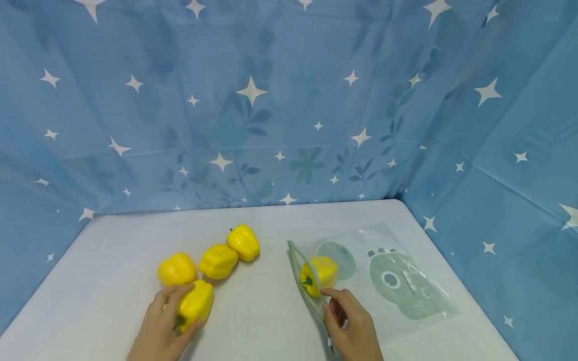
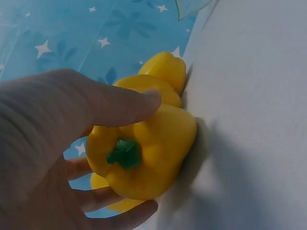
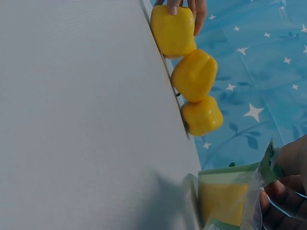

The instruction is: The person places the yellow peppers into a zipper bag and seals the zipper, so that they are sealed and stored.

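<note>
My left hand (image 1: 160, 321) grips a yellow bell pepper (image 1: 196, 304), thumb on one side and fingers on the other. In the left wrist view this pepper (image 2: 144, 167) shows its green stem turned toward the camera, close to the white table. With thumb and fingers my right hand (image 1: 349, 321) pinches the green-edged opening of a clear plastic bag (image 1: 361, 306). Inside the bag, near its mouth, lies another yellow bell pepper (image 1: 326, 271). The right wrist view shows the bag's green edge (image 3: 228, 173) held up from the table.
Several more yellow bell peppers lie beyond my left hand: one at the left (image 1: 177, 269), one in the middle (image 1: 219, 261) and one farther back (image 1: 244, 242). The bag's printed green cartoon figure (image 1: 406, 286) lies flat on the right. A blue star-patterned curtain (image 1: 280, 100) borders the white table (image 1: 257, 321).
</note>
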A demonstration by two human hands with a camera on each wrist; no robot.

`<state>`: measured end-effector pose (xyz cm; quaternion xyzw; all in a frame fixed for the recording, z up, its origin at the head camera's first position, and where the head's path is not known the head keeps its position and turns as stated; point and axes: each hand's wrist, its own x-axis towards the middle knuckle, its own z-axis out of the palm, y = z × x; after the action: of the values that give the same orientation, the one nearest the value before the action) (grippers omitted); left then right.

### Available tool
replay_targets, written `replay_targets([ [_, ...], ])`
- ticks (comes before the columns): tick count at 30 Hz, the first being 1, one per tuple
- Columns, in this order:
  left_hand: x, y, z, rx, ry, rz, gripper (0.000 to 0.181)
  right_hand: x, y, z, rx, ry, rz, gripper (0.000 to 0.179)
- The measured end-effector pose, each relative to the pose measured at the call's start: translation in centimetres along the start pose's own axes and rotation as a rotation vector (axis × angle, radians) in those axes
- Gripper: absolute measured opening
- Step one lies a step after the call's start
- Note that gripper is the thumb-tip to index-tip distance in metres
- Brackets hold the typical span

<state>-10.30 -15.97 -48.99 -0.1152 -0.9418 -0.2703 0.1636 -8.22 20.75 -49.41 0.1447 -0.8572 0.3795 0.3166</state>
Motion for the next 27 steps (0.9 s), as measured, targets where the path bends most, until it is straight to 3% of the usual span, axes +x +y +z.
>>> replay_targets([
  [5,0.1,-0.4,0.0,-0.039,-0.011,0.045,0.094,0.1,-0.2,-0.2,0.002,-0.014,0.032,0.04],
  [9,0.1,-0.7,0.0,-0.088,-0.055,0.033,0.096,0.0,-0.3,-0.2,0.007,-0.022,0.043,0.039],
  [12,0.2,-0.7,-0.4,-0.168,-0.157,-0.028,0.091,0.0,-0.4,-0.2,0.011,-0.024,0.032,0.039],
  [16,0.6,-0.3,-1.2,-0.301,-0.363,-0.187,0.084,0.2,-0.5,-0.2,0.015,-0.039,0.039,0.039],
  [19,0.9,-0.1,-1.2,-0.4,-0.455,-0.259,0.083,0.2,-0.6,-0.2,0.017,-0.045,0.057,0.038],
  [22,1.2,0.3,-0.6,-0.469,-0.479,-0.263,0.081,0.0,-0.6,-0.1,0.016,-0.042,0.061,0.038],
  [27,1.8,1.6,0.4,-0.51,-0.482,-0.197,0.078,0.0,-0.7,-0.2,0.011,-0.037,0.057,0.038],
])
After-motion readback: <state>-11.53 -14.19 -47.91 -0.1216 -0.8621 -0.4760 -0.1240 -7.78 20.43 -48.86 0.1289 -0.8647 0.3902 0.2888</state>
